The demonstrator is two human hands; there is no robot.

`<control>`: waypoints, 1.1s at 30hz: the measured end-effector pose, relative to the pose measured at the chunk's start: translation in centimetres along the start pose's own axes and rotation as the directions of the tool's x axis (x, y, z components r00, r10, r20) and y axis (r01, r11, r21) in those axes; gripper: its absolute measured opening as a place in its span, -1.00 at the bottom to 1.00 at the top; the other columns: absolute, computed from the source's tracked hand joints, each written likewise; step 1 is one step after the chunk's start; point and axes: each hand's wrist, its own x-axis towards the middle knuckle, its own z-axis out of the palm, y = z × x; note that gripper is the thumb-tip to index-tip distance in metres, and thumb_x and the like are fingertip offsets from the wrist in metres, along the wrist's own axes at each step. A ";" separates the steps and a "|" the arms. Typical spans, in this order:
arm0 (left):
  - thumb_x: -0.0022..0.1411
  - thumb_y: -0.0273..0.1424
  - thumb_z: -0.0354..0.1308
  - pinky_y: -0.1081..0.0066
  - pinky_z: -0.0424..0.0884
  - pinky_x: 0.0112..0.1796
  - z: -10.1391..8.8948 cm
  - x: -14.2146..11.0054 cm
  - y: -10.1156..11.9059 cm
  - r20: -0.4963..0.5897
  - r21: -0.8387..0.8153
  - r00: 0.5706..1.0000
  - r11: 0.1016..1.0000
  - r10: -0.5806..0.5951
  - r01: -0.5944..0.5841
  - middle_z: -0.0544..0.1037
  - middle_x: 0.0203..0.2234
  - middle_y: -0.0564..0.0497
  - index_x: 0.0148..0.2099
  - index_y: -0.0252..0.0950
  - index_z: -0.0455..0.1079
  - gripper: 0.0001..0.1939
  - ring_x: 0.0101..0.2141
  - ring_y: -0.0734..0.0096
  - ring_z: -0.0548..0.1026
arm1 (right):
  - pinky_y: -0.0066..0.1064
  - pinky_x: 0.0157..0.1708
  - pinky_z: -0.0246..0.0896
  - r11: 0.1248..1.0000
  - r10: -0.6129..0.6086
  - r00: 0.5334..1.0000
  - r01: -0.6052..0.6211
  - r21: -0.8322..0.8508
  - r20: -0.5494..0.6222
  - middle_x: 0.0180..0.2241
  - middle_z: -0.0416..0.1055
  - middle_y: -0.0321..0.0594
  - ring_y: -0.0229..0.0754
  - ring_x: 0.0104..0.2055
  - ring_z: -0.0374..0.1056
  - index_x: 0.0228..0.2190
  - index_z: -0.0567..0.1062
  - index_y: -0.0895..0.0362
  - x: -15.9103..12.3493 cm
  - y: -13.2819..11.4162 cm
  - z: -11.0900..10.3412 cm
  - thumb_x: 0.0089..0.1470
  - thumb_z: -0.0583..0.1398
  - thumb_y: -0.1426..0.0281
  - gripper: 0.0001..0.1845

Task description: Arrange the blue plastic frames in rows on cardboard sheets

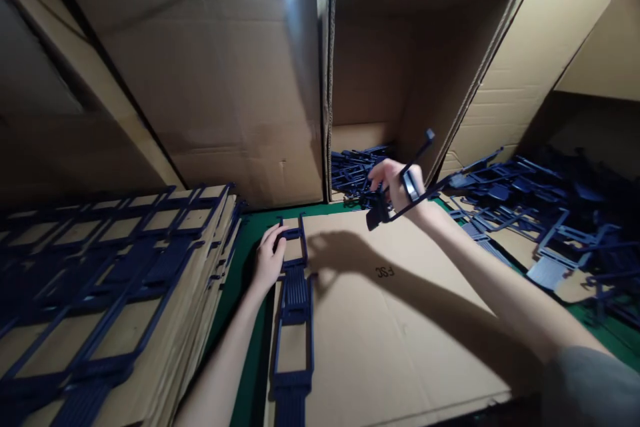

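My left hand [271, 255] is at the upper end of a row of dark blue plastic frames on a cardboard sheet [350, 340]. Its thumb and fingers close on the left edge of the top plastic frame [303, 240]. Below that one, a second frame [311, 347] with a ribbed panel continues the row. Raised above the sheet's far edge, my right hand [395, 187] grips another dark blue plastic frame [377, 215], whose long thin arms stick out past the wrist. Part of the right hand's grip is hidden. The right wrist wears a watch [410, 185].
Stacked cardboard sheets [175, 347] on the left carry rows of similar frames. An open carton [425, 47] ahead holds a loose pile of dark parts [355, 170]. More tangled frames [530, 193] lie at right. A green surface [250, 233] shows beneath.
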 end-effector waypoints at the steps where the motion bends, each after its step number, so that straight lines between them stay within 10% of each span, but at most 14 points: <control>1: 0.25 -0.31 -0.07 0.18 0.30 0.08 0.0 0.0 0.0 0.000 0.001 1.000 1.000 0.005 -0.005 0.36 0.07 -0.14 -0.01 -0.25 0.40 -0.67 0.14 0.21 0.29 | -0.44 -0.51 0.19 0.999 0.030 0.997 -0.032 0.024 0.077 -0.51 0.45 -0.21 -0.25 -0.52 0.33 -0.44 0.47 0.11 -1.2 -0.4 1.1 0.23 -0.14 0.00 -0.41; 14: 0.29 -0.33 -0.05 0.17 0.19 0.15 -0.3 -1.2 1.5 -0.026 0.064 0.997 0.996 0.067 -0.065 0.29 0.14 -0.14 0.12 -0.25 0.30 -0.62 0.18 0.22 0.23 | -0.39 -0.38 0.31 0.995 0.046 0.951 -0.070 0.066 0.306 -0.38 0.42 -0.19 -0.22 -0.38 0.36 -0.41 0.51 0.12 -6.9 1.7 3.7 0.05 0.20 0.18 -0.74; 21: 0.33 -0.27 -0.03 0.10 0.14 0.14 -1.1 -2.6 6.4 0.226 0.399 0.939 0.855 0.258 -0.331 0.42 0.01 -0.05 0.11 -0.18 0.32 -0.65 0.06 0.19 0.30 | -0.23 -0.12 0.33 0.986 0.103 0.983 -0.121 0.115 0.153 -0.10 0.45 -0.11 -0.12 -0.09 0.40 -0.24 0.48 0.07 -9.2 1.9 4.0 0.21 0.03 0.21 -0.71; 29: 0.21 -0.21 0.12 0.04 0.14 0.12 -0.4 -3.3 7.1 0.315 0.486 0.925 0.801 0.213 -0.350 0.32 0.06 -0.10 0.16 -0.18 0.27 -0.52 0.09 0.08 0.23 | -0.36 -0.45 0.23 0.992 0.094 0.995 -0.096 -0.078 -0.019 -0.62 0.39 -0.27 -0.22 -0.55 0.32 -0.35 0.45 0.08 -9.3 -0.2 2.5 0.19 0.01 0.23 -0.71; 33: 0.17 -0.24 0.17 0.07 0.22 0.06 -0.3 -3.3 7.0 0.315 0.490 0.925 0.799 0.212 -0.350 0.32 0.05 -0.10 0.10 -0.17 0.33 -0.56 0.08 0.06 0.23 | -0.42 -0.59 0.14 0.938 0.326 0.907 -0.345 0.026 0.267 -0.70 0.31 -0.39 -0.27 -0.66 0.22 -0.32 0.40 0.11 -9.3 -0.6 2.9 0.06 0.14 0.24 -0.80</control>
